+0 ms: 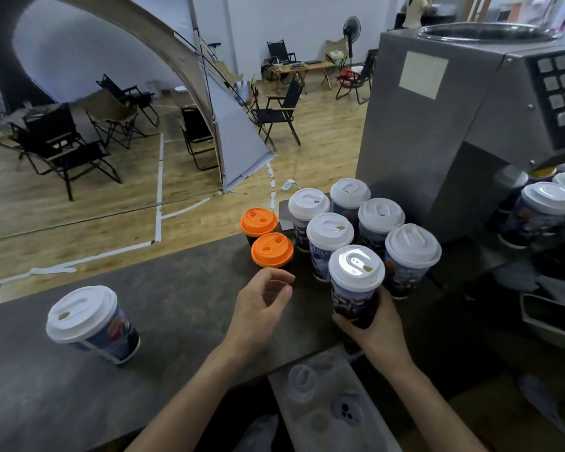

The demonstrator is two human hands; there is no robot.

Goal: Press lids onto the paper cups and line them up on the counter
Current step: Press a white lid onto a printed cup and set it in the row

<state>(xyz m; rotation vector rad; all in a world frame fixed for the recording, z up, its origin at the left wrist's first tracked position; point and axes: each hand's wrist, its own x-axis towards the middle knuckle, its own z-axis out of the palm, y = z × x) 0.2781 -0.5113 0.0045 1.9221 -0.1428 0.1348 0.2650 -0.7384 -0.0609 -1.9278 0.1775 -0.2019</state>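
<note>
**Q:** What do the hands hold?

**A:** The right hand (377, 324) grips the lower body of a white-lidded cup (356, 282). The left hand (261, 305) is relaxed, fingers loosely curled, holding nothing, above the counter (177, 305).

**Q:** And farther out?

**A:** Five more lidded cups (330, 231) stand just behind the held one. Two orange-lidded cups (271, 249) stand to their left. A single cup (92, 321) stands well apart, far left.
</note>
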